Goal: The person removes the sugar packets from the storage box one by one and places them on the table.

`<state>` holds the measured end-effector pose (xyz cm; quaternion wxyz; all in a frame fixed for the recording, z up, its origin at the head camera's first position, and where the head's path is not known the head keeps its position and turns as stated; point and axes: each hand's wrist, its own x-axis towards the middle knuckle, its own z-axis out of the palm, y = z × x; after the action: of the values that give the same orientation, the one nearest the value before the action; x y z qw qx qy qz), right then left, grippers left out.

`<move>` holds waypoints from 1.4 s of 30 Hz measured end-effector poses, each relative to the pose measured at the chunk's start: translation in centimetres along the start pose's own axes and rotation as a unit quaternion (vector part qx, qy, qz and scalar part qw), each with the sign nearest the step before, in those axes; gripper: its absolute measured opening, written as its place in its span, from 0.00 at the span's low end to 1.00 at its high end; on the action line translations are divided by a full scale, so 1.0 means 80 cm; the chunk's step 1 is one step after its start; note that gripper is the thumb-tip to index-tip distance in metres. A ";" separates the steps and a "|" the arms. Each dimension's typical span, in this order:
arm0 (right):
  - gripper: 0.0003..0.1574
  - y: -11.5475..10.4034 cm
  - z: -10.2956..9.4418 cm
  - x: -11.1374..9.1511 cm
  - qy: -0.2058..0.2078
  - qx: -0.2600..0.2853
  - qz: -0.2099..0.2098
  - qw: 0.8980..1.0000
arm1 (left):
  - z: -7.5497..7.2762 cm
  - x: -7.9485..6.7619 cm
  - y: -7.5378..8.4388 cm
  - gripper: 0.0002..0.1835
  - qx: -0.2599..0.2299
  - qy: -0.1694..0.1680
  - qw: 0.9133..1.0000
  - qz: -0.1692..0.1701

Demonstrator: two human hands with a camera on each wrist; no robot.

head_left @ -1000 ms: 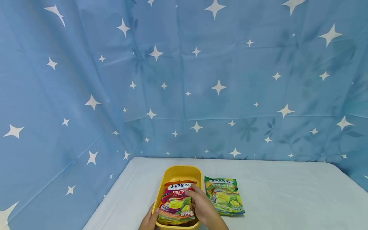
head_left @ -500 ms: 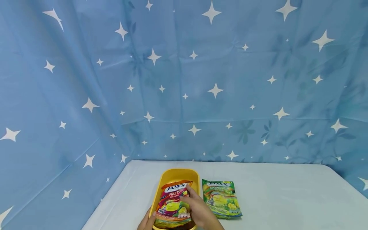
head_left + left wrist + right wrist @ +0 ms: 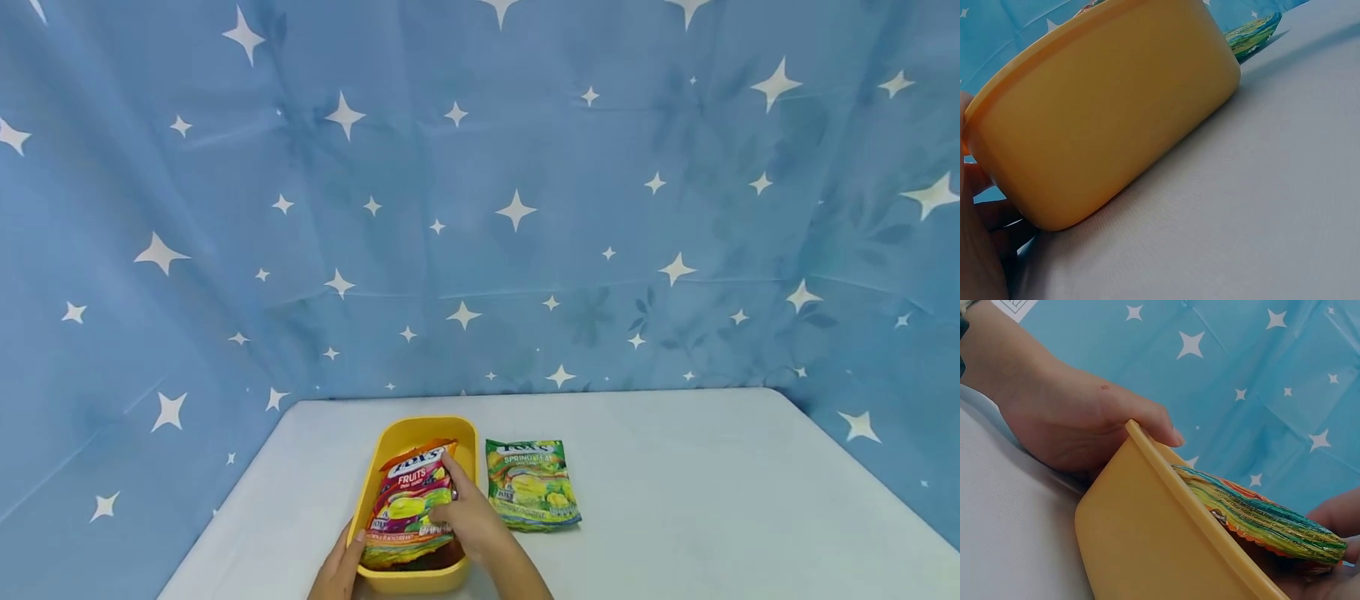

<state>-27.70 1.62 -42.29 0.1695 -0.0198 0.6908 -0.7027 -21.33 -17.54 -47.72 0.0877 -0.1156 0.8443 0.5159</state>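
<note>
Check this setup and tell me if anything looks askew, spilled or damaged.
The Fruits bag is askew in the yellow tub, its top edge not square with the far end. The right hand holds it, so that hardly seems odd. No spill or damage shows.

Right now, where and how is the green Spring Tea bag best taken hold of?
Probably pinch the green bag by its right edge, coming from the right: it lies face up on the white table, while its left edge sits close to the yellow container and right hand.
</note>
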 end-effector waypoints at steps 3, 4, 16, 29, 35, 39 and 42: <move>0.54 -0.007 0.002 0.002 0.012 -0.013 -0.009 1.000 | -0.006 0.005 0.006 0.59 0.000 -0.011 1.000 -0.002; 0.54 -0.008 0.003 0.002 0.011 -0.011 -0.012 1.000 | -0.007 0.005 0.007 0.59 -0.002 -0.014 1.000 -0.013; 0.50 -0.004 -0.001 -0.009 -0.015 0.085 -0.013 0.996 | -0.005 -0.002 -0.007 0.63 0.060 -0.022 0.997 -0.038; 0.43 -0.042 -0.094 -0.027 0.033 0.118 -0.098 0.988 | -0.002 0.008 0.011 0.62 -0.018 -0.026 0.996 -0.078; 0.41 -0.040 -0.166 -0.046 0.086 0.145 -0.121 0.978 | -0.008 0.010 0.008 0.62 0.001 -0.026 0.997 -0.067; 0.41 -0.032 -0.210 -0.057 0.122 0.174 -0.107 0.971 | -0.007 0.007 0.007 0.64 -0.004 -0.031 0.995 -0.094; 0.42 -0.028 -0.239 -0.066 0.132 0.186 -0.100 0.969 | -0.005 0.007 0.010 0.64 -0.001 -0.035 0.995 -0.091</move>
<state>-28.20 21.43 -39.88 0.0069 0.0359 0.5585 -0.8287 -22.12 -17.59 -46.98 0.1641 -0.1741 0.8259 0.5105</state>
